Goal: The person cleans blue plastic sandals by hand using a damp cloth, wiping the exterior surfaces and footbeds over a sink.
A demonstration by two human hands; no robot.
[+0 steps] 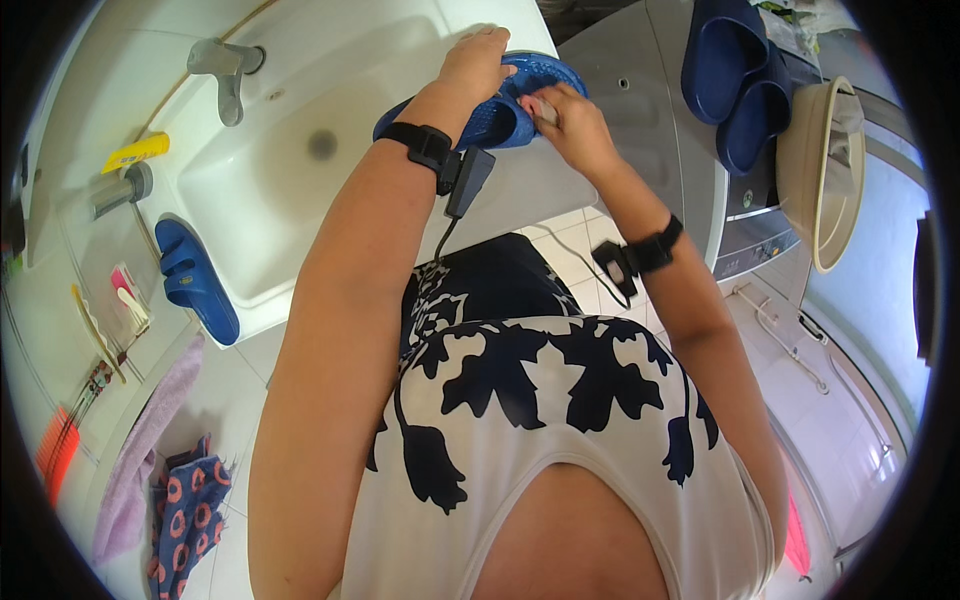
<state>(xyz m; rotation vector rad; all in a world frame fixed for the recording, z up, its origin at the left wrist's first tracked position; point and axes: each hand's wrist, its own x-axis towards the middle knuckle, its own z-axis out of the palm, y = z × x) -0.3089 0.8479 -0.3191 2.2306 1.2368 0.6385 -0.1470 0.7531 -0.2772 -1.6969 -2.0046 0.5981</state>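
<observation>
A blue plastic slipper (491, 124) lies crosswise at the right end of the white washbasin (247, 289). My left hand (476, 64) holds it from its far side, the thumb over the footbed. Part of the slipper is hidden behind that wrist. My right hand (577, 124) is closed around a small pale object (546, 112) against the slipper's strap and inner side; the fingers cover most of it, so its kind cannot be told. A second blue slipper (195, 281) rests on the basin's left rim.
A grey faucet (229, 71) stands at the basin's back. To the right, two dark blue slippers (726, 64) and a beige plastic basin (821, 180) sit on a washing machine (750, 240). Towels (142, 457) hang at left. Cables run from both wrist straps (649, 247).
</observation>
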